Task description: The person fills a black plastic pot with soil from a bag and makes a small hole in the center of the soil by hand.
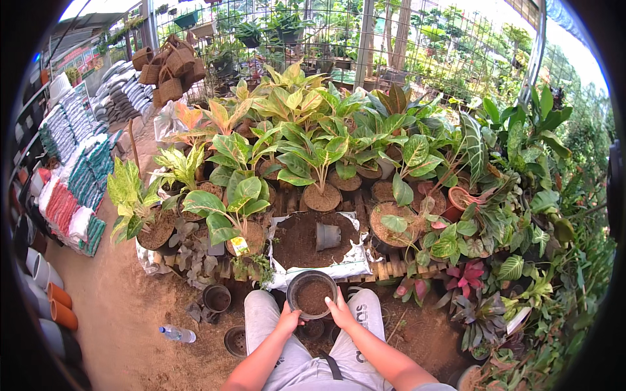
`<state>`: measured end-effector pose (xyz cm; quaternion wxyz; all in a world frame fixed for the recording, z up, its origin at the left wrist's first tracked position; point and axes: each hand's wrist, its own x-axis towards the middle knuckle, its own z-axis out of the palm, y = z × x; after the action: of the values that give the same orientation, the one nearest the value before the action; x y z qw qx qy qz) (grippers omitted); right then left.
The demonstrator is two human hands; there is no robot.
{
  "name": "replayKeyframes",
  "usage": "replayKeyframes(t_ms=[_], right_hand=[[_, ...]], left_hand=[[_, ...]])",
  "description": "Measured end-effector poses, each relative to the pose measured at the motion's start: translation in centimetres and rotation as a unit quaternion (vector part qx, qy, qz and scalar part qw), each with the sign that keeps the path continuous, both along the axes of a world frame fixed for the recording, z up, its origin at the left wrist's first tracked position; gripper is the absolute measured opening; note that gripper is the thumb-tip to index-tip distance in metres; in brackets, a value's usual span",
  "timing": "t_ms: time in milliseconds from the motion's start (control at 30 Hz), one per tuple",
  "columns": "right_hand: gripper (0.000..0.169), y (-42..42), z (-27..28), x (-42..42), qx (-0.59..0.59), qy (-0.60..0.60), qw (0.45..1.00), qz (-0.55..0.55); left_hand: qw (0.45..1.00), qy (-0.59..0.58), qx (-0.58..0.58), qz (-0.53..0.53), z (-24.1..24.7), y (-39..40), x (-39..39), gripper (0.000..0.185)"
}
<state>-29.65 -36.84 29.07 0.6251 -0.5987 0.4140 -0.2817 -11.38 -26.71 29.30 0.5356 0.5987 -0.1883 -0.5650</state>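
Between my knees I hold a black plastic plant pot (313, 295) with brown potting soil inside. My left hand (289, 318) grips its left side, and my right hand (341, 310) grips the right side, thumb by the rim. Just beyond the pot lies a white plastic bag (337, 270), cut open on top and filled with dark soil (296, 239). A small grey plastic pot (328, 236) rests on its side on that soil. The fingers under the held pot are mostly hidden.
Potted aglaonemas (320, 161) crowd the slatted wooden table (391, 269) around the bag. On the ground at left are an empty-looking black pot (216, 298), another black pot (236, 341) and a plastic water bottle (177, 334). Bromeliads (467, 278) and dense foliage stand at right.
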Motion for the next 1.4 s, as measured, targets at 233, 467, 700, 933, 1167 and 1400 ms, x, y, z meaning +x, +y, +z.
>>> replayKeyframes(t_ms=[233, 467, 700, 933, 1167, 1400], right_hand=[[0.079, -1.0, -0.2, -0.2, -0.050, 0.054, 0.996, -0.042], [0.074, -1.8, -1.5, -1.1, -0.003, -0.041, 0.999, -0.027], [0.073, -2.0, -1.7, -1.8, -0.009, -0.052, 0.999, 0.004], [0.072, -3.2, -2.5, -1.8, 0.039, -0.064, 0.995, -0.059], [0.079, -1.9, -0.6, -1.0, 0.089, -0.123, 0.988, 0.031], [0.077, -2.8, -0.8, -1.1, 0.089, -0.135, 0.987, 0.009]], left_hand=[[0.998, -0.040, 0.029, -0.026, 0.0, 0.4, -0.9, 0.048], [0.999, -0.038, -0.032, -0.007, 0.1, 0.4, -0.3, 0.049], [0.997, -0.071, -0.029, -0.026, 0.2, 0.9, -1.7, 0.051], [0.995, -0.089, -0.027, -0.015, 0.2, -0.3, -1.6, 0.055], [0.996, -0.082, -0.037, 0.006, 0.9, 0.9, -0.4, 0.048], [0.997, -0.040, -0.062, 0.013, 1.6, 0.4, -0.3, 0.043]])
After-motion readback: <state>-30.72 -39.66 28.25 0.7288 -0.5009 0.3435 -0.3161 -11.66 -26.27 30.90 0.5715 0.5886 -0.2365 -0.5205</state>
